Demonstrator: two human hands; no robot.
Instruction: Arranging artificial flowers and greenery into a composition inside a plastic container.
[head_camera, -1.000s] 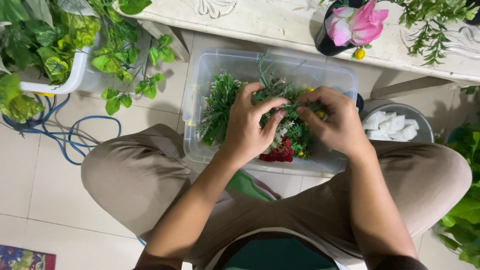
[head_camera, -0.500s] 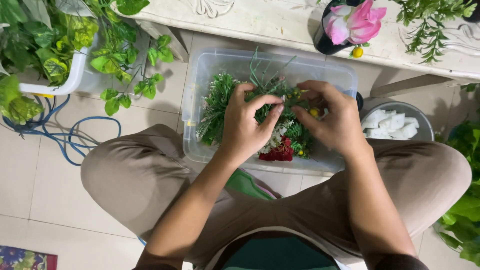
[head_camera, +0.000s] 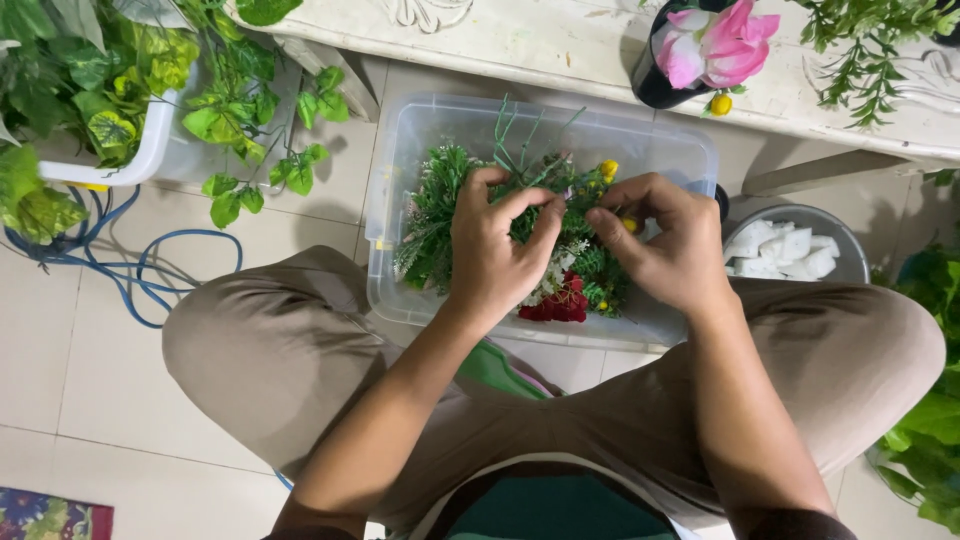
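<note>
- Your left hand (head_camera: 497, 255) is curled over the green sprigs (head_camera: 535, 180) — thumb and fingers pinched together on the stems, right at the fingertips.
- Your right hand (head_camera: 665, 240) closes on the same bunch from the other side, its fingertips pinched just beside the left hand's, so the sprigs sit between the two grips.
- A yellow bud (head_camera: 608, 169) stands just above your right fingertips, touching the greenery.
- Beneath both hands lies the clear plastic tub (head_camera: 400, 150), filled with more foliage; red flowers (head_camera: 560, 303) lie just below your left palm, near the tub's front wall.
- Beyond your right wrist sits a grey bowl (head_camera: 850, 262) of white pieces, well apart from the grip.
- Further out past your right hand — a pink flower (head_camera: 722, 45) in a dark pot.
</note>
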